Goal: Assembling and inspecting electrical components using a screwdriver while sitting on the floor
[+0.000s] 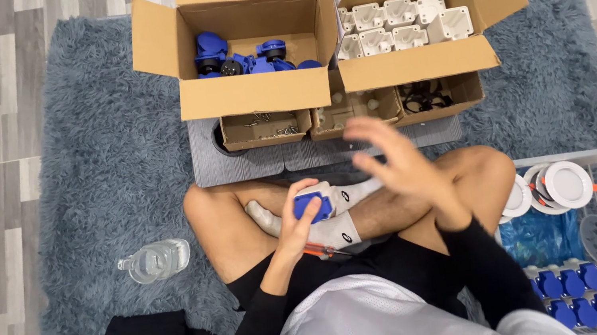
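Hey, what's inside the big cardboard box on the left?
The left cardboard box holds blue plastic socket parts with black bits among them, heaped along the far side. Its near wall hides whatever lies at the front of the floor.

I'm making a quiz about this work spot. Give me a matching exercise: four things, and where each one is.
Things:
1. blue part
2. white parts
3. bottle
4. screws

Places:
A. lying on the rug
B. in the left hand
C. in the small left tray
D. in the right carton

Pairs: 1-B, 2-D, 3-A, 4-C
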